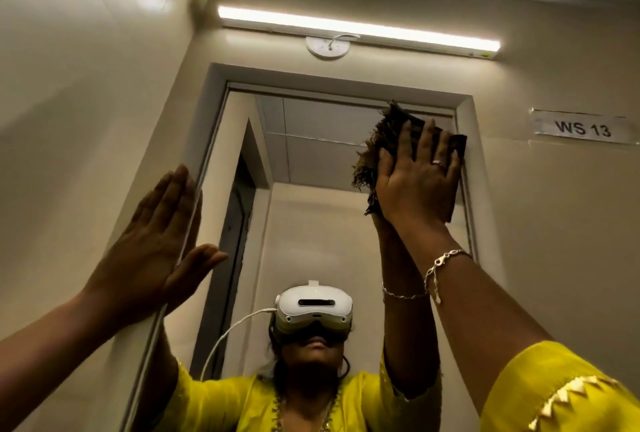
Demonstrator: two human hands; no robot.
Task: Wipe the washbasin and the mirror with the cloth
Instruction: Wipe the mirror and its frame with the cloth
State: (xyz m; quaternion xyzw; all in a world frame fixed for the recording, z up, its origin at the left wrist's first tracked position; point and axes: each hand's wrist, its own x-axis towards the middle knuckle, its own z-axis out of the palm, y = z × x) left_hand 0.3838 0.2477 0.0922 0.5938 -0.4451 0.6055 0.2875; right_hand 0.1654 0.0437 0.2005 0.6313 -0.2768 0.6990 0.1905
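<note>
The mirror [311,161] fills the middle of the view in a pale frame, and I look up at it. A dark brown frayed cloth [384,140] is pressed flat against the glass near the mirror's upper right corner by my right hand [419,182], fingers spread over it. My left hand [156,241] rests flat and empty on the mirror's left frame edge, fingers together, thumb out. The washbasin is out of view below.
A lit tube light [356,28] runs above the mirror, with a round white ceiling rose [327,47] under it. A label reading "WS 13" [581,127] is stuck on the tiled wall to the right. The glass reflects a person in yellow wearing a white headset.
</note>
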